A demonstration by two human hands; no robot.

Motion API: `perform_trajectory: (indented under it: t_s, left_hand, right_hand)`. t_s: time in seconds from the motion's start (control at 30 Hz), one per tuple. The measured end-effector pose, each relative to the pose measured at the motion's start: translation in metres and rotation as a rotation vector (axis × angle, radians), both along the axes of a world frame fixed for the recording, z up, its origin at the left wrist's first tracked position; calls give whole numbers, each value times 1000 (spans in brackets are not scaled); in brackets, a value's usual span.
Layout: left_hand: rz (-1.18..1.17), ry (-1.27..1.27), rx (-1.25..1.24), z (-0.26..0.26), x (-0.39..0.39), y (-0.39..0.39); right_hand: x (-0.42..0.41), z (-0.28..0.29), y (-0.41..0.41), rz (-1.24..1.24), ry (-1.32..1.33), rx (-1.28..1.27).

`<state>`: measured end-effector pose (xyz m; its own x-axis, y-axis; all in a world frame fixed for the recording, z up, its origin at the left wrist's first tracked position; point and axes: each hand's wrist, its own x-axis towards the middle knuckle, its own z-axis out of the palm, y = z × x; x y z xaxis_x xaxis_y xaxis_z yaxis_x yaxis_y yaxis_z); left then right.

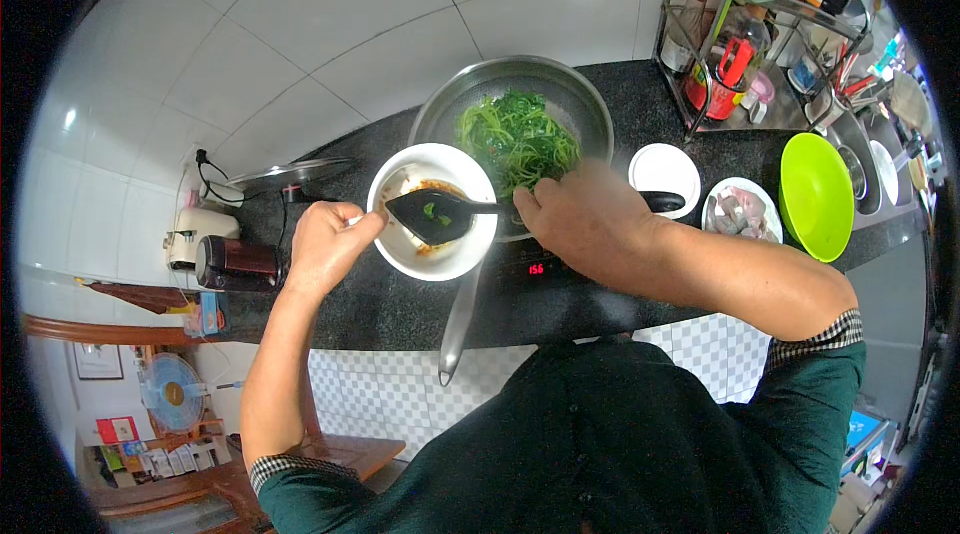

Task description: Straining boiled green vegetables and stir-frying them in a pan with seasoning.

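Observation:
My left hand (334,241) pinches the rim of a white bowl (431,157) and holds it at the front left of a wok (592,110). Brown sauce with reddish bits smears the inside of the bowl. A black spatula (409,215) has its handle in my right hand (592,215); its blade is over or in the bowl, with small green scraps on it. Bright green leafy stems (517,132) lie in the wok, just beyond my right fingers. The wok's metal handle (459,327) points toward me past the counter edge.
The wok stands on an induction cooktop with a lit red display (535,269). To the right are a white lid or dish (664,170), a plate of raw pieces (742,211), a lime-green basin (814,196) and a metal rack (787,5). A dark appliance (236,262) stands left.

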<state>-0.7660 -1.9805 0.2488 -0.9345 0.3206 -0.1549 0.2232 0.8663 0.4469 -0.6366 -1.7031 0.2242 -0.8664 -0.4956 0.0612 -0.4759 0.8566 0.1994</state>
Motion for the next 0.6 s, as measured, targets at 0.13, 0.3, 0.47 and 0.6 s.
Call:
perform_trajectory:
  t_s: [0.13, 0.3, 0.47, 0.6]
  left_hand:
    - [-5, 2, -28, 3, 0, 5]
    - [-13, -8, -31, 1, -5, 5]
    - [-15, -7, -24, 2, -4, 6]
    - [-29, -23, -42, 1, -9, 4]
  right_hand:
    - [-4, -3, 4, 6, 3, -1]
    - [-8, -1, 5, 2, -21, 26]
    - [-15, -4, 10, 28, 55, 16]
    - [-19, -5, 14, 59, 95, -75]
